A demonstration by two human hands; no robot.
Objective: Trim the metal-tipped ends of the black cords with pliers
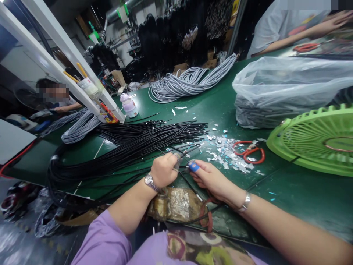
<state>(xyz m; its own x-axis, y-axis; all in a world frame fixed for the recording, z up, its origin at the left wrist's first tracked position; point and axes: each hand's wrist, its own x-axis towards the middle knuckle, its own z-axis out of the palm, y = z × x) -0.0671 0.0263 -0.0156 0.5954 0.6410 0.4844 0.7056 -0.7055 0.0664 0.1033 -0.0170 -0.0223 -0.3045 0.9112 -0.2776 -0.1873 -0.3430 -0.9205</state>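
Observation:
My left hand [164, 171], with a watch on its wrist, is closed around a thin black cable [190, 149] above the table's front edge. Close by on the right, my right hand [205, 178] pinches at the cable's end; blue tape wraps its thumb. The exact point of grip is partly hidden by the fingers. Behind and left of both hands lies a large bundle of black cables [132, 147], many with pale tips. Below the hands sits a worn block [179, 204] covered in shiny tape. Red-handled scissors [256, 156] lie right of my right hand.
Small white and blue scraps [224, 151] litter the green table [292, 198]. A green fan [317, 141] and a clear plastic bag [275, 86] stand right. Grey cable coils [190, 84], a lilac bottle [128, 105] and white posts [73, 55] are farther back. Two other people sit nearby.

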